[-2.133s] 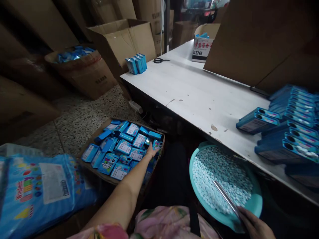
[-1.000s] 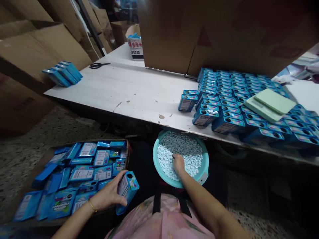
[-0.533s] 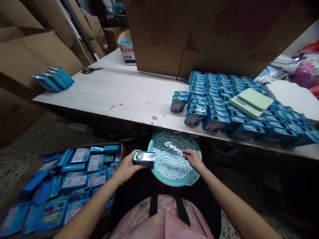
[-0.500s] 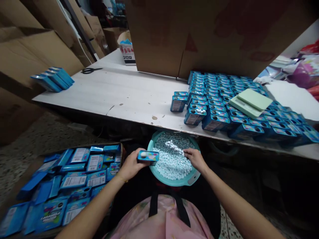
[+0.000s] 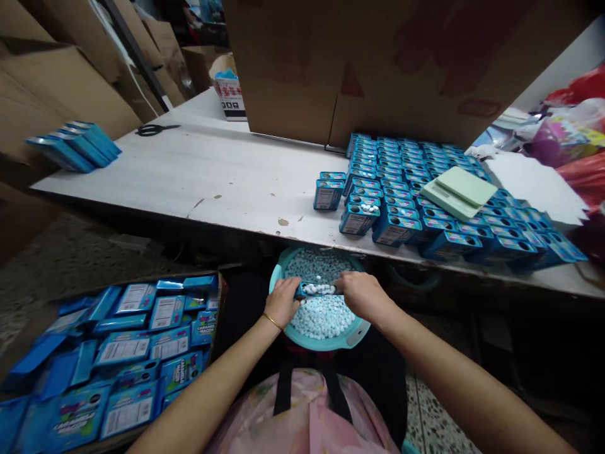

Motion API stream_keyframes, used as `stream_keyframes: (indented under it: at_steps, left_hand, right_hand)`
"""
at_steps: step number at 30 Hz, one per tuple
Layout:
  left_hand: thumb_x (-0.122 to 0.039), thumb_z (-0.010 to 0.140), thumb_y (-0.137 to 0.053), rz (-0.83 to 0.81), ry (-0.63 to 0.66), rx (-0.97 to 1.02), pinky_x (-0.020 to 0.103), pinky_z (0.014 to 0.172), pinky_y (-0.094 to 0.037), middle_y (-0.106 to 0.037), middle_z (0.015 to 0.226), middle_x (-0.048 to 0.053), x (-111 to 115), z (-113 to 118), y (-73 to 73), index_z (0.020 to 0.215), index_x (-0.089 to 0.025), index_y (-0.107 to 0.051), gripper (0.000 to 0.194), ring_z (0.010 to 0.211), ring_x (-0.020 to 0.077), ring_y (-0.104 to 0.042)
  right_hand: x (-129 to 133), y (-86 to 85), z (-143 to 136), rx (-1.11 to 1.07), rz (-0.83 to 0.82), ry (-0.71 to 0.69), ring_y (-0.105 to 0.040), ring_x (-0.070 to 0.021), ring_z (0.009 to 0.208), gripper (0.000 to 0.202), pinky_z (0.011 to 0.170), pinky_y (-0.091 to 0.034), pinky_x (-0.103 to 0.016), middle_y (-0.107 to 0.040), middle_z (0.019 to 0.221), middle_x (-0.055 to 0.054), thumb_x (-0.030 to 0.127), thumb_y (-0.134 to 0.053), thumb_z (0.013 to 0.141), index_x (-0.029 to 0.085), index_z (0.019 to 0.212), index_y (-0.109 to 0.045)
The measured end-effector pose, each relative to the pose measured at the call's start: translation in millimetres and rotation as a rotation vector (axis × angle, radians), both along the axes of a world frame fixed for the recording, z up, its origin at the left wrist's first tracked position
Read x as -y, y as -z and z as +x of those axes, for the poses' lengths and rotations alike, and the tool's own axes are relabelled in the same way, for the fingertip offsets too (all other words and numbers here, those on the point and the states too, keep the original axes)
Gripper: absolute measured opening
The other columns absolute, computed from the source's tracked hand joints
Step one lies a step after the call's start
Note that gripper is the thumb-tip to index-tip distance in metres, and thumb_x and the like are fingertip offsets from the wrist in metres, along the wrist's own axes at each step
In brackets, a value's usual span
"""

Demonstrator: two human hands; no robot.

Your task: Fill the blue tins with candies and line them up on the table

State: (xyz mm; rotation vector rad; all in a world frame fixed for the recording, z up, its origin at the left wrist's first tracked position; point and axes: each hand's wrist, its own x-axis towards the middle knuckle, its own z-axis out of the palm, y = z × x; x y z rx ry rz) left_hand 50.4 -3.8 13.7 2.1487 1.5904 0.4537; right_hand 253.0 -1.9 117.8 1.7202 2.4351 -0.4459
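My left hand (image 5: 282, 301) grips a small blue candy box (image 5: 299, 291), held level over a turquoise basin (image 5: 275, 277). The basin is filled with small pale candies (image 5: 326, 318). White candies (image 5: 319, 289) lie heaped along the top of the box, between my two hands. My right hand (image 5: 362, 293) is closed at the right end of this heap, on what appears to be a small scoop, mostly hidden by fingers and candies.
An open carton (image 5: 218, 293) of blue candy boxes stands at lower left. Rows of upright boxes (image 5: 397, 230) fill the right of the white table (image 5: 236, 183), a pale green scale (image 5: 460, 192) on top. Scissors (image 5: 155, 129), more boxes (image 5: 78, 148) and a large cardboard panel (image 5: 302, 75) are farther back.
My left hand has brought the box right, over the basin. My right hand has moved in with the scooped candies, which now lie over the box's top. The view has shifted slightly.
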Motion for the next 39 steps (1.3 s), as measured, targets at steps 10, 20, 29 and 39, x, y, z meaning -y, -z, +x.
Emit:
stream_keyframes:
  at_steps: [10,20,29,39]
  left_hand:
    - [-0.032,0.067,-0.063,-0.003,-0.123,0.123,0.030,0.077,-0.041,-0.059,0.094,0.002,-4.3,-22.8,1.2,0.102,-0.024,-0.053,0.038,0.088,0.0197,-0.050]
    - [-0.046,0.065,-0.061,-0.028,-0.378,0.232,0.031,0.073,-0.043,-0.062,0.089,0.003,7.1,-72.2,-4.8,0.101,-0.021,-0.051,0.045,0.082,0.0195,-0.057]
    - [-0.046,0.064,-0.061,-0.016,-0.429,0.243,0.031,0.072,-0.043,-0.062,0.086,0.002,8.9,-81.9,1.1,0.101,-0.020,-0.052,0.046,0.081,0.0196,-0.057]
    - [-0.028,0.070,-0.058,0.041,-0.158,0.061,0.032,0.077,-0.042,-0.058,0.100,0.004,0.9,-32.3,-4.7,0.104,-0.023,-0.051,0.034,0.090,0.0216,-0.048]
  right_hand:
    - [-4.2,10.7,31.6,0.049,0.023,0.028,-0.057,-0.0164,0.076,0.026,0.065,-0.039,-0.025,-0.061,0.085,-0.008,0.007,-0.040,0.074,0.018,0.083,-0.062]
    - [5.1,184.2,-44.7,-0.300,-0.111,0.330,-0.058,-0.0212,0.090,0.035,0.076,-0.043,-0.027,-0.065,0.095,-0.007,0.007,-0.037,0.076,0.018,0.095,-0.065]
    - [-6.9,169.9,-10.1,-0.650,-0.160,0.347,-0.059,-0.0205,0.081,0.033,0.071,-0.046,-0.029,-0.066,0.087,-0.003,0.013,-0.042,0.073,0.020,0.092,-0.067]
    - [-7.5,43.5,19.6,-0.509,-0.113,0.060,-0.054,-0.0131,0.073,0.027,0.064,-0.037,-0.022,-0.061,0.074,-0.002,0.018,-0.043,0.076,0.021,0.086,-0.068]
